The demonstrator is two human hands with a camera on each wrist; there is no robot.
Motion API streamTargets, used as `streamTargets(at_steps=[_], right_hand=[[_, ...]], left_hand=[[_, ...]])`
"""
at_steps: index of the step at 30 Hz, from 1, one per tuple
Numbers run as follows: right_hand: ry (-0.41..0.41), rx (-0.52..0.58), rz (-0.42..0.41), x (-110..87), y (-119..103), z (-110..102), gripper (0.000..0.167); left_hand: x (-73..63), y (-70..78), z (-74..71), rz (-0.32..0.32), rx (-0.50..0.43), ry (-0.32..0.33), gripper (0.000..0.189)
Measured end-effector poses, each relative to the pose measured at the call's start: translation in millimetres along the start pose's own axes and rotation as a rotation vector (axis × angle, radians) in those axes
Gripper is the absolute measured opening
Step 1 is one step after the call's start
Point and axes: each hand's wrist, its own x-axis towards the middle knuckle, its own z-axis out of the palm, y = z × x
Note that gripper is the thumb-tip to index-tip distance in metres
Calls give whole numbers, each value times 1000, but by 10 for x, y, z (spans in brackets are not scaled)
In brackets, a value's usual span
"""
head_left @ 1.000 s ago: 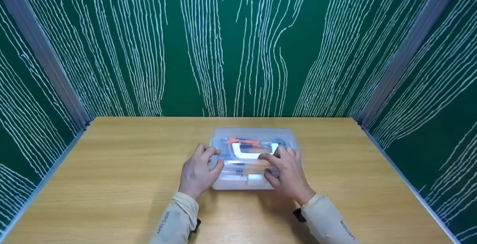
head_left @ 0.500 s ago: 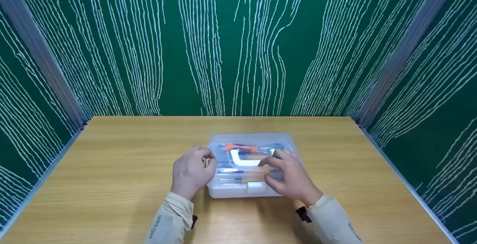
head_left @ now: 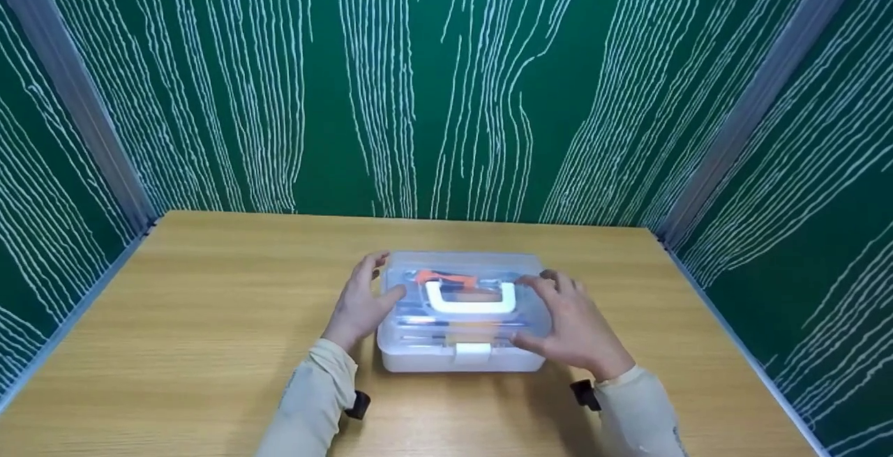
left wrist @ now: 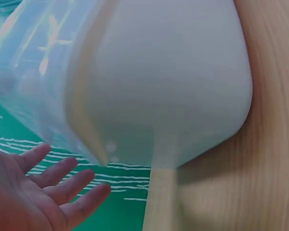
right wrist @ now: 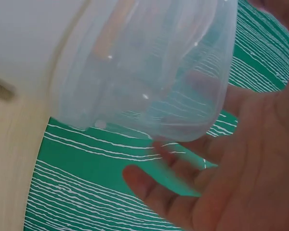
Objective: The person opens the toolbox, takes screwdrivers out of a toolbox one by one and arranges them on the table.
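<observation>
A clear-lidded plastic box (head_left: 404, 359) sits on the table, its white carrying handle (head_left: 471, 307) lying on the lid and a white latch (head_left: 472, 353) at the front. Through the lid show an orange item (head_left: 446, 279) and other things too blurred to name. Beside the box's left side is my left hand (head_left: 361, 307), fingers spread; the left wrist view has them extended by the box's wall (left wrist: 164, 82). My right hand (head_left: 575, 324) is at the right side, thumb by the front right corner. In the right wrist view its loosely bent fingers reach around the lid (right wrist: 149, 72).
The wooden table (head_left: 209, 317) extends around the box on all sides. Green panels with white wavy lines (head_left: 460, 94) stand behind it and along both sides, joined by grey posts (head_left: 753, 94).
The box has come nearer and a little left. My left hand, curled at its left edge half a second ago, now has spread fingers. My right hand has shifted right, away from the handle.
</observation>
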Motion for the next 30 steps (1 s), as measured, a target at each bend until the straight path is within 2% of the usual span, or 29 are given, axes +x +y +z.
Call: streamTargets(at_steps=[5, 8, 16, 24, 30], right_hand=[[-29, 7, 15, 33, -9, 29, 79], [-26, 20, 14, 64, -9, 20, 73], [28, 33, -6, 95, 39, -24, 71], [51, 75, -20, 67, 99, -24, 71], [68, 40, -30, 46, 135, -19, 68]], left_hand=[[31, -45, 12, 31, -105, -34, 74], [34, -51, -6, 34, -134, -45, 75], [29, -46, -37, 24, -92, -58, 73], [-20, 37, -38, 29, -9, -53, 64], [-48, 71, -85, -27, 27, -92, 56]])
